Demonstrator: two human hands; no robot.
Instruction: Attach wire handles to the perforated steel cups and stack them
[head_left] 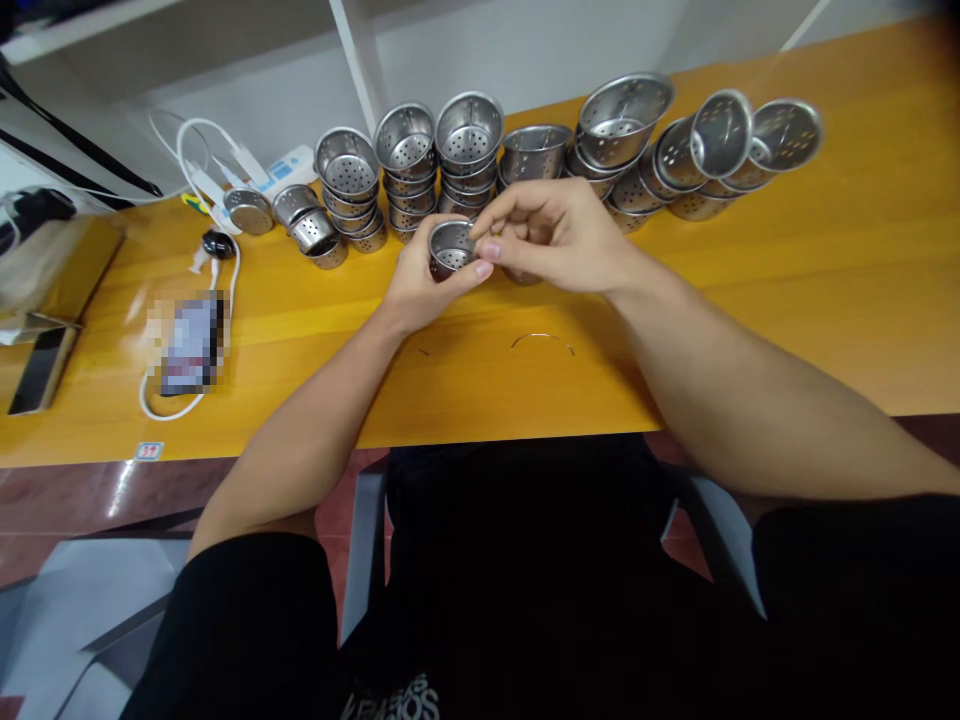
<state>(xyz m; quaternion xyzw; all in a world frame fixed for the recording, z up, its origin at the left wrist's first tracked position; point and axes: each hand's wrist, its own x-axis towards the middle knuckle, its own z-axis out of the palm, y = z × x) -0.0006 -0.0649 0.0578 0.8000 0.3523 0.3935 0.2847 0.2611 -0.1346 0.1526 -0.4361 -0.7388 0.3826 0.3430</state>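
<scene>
In my left hand [416,275] is a small perforated metal strainer basket [448,262], its opening facing up toward me. The fingers and thumb wrap around its side. My right hand [570,238] is closed in a pinch at the basket's right rim, thumb against forefinger. Whatever sits between those fingertips is too small to make out. Below the hands, a thin curved wire [541,336] lies on the wooden table [480,405]. Partly behind my right hand, another metal piece shows at its lower edge.
Stacks of strainer baskets [349,165] line the back of the table, with larger tilted ones [626,120] toward the right. To the left are a power strip [289,170], white cables, a blurred phone-like item [191,345] and a dark flat device [43,370]. Chair armrests [364,555] flank me.
</scene>
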